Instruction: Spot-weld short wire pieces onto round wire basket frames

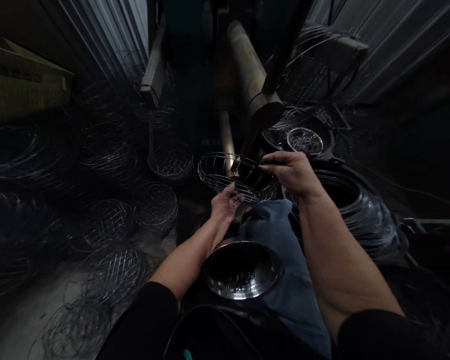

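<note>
Wire basket point(215, 181), one, gripped by left hand point(223, 204). Right hand point(289, 171): fingertips pinched, contents unclear. Risk: loose left-hand grip, basket tilting against metal rod point(227, 132)

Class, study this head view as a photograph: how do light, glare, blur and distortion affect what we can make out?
Head view: dim, shadow hiding detail on the machine; head view: glare on the metal bowl; head view: stacked wire baskets at far left smeared; head view: corrugated panels look stretched, perhaps by a wide lens; head view: left hand and right hand comparatively clear.
</note>
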`<control>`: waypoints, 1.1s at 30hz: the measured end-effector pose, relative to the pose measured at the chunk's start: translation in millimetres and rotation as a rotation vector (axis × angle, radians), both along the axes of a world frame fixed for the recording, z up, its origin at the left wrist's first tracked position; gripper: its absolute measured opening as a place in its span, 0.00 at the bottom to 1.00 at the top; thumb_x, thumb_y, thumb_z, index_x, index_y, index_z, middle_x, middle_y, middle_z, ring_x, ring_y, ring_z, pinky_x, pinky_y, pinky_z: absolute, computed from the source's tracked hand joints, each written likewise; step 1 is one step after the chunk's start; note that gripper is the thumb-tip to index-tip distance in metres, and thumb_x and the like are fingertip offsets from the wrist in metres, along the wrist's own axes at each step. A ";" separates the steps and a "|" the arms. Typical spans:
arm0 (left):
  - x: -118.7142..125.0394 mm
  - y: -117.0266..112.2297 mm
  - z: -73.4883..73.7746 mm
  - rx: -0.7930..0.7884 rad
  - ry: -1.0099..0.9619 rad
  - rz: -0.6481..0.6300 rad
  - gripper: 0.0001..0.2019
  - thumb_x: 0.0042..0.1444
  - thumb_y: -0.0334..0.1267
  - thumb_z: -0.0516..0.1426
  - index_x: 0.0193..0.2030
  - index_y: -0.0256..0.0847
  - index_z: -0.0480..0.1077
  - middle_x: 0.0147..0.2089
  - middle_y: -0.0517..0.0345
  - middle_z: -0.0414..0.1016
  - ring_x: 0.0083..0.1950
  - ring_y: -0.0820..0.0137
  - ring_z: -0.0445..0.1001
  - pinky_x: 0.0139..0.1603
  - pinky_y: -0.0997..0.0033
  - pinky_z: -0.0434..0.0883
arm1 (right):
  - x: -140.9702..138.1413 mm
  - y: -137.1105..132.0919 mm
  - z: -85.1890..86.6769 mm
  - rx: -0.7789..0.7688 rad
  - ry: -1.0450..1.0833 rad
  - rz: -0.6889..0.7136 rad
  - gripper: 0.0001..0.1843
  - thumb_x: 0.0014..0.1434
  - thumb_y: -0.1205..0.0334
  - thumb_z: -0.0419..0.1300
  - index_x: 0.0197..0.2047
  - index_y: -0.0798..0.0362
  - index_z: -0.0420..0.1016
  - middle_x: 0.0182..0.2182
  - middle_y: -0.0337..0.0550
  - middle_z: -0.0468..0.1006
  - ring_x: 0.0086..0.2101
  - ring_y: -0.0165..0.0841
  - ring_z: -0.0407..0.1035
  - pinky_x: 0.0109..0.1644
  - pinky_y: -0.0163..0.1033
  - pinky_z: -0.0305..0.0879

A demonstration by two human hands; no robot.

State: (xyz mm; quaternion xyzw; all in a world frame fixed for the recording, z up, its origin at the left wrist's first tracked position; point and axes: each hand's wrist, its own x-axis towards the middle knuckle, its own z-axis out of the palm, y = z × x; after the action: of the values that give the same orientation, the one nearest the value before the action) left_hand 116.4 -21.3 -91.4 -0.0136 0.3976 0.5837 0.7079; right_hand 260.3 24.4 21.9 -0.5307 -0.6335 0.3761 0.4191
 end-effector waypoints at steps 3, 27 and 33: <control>1.8 -3.6 -0.9 -0.019 -0.015 -0.026 0.15 0.41 0.40 0.68 0.29 0.36 0.68 0.27 0.55 0.69 0.31 0.64 0.75 0.36 0.62 0.73 | 3.0 -2.9 1.4 -0.013 -0.017 -0.010 0.17 0.40 0.49 0.70 0.28 0.54 0.80 0.24 0.40 0.74 0.27 0.33 0.67 0.32 0.39 0.64; -0.8 -9.5 6.6 -0.111 -0.154 -0.031 0.14 0.51 0.43 0.64 0.37 0.36 0.68 0.33 0.50 0.72 0.37 0.63 0.76 0.41 0.60 0.76 | 9.7 -2.4 1.0 -0.100 0.027 0.003 0.18 0.39 0.50 0.71 0.30 0.53 0.80 0.23 0.38 0.74 0.25 0.31 0.66 0.29 0.37 0.63; -4.7 -11.2 12.0 -0.133 -0.175 -0.041 0.14 0.53 0.42 0.63 0.38 0.35 0.67 0.32 0.50 0.71 0.36 0.63 0.76 0.41 0.62 0.75 | 39.0 -20.9 -8.6 -0.183 0.082 -0.059 0.26 0.31 0.45 0.74 0.32 0.52 0.81 0.26 0.40 0.77 0.28 0.33 0.69 0.34 0.39 0.66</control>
State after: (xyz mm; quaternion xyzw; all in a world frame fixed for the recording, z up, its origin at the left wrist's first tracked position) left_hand 111.7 -32.5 -79.4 -0.1031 0.3724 0.5381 0.7491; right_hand 299.3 3.5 13.3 -0.5693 -0.5631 0.4413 0.4052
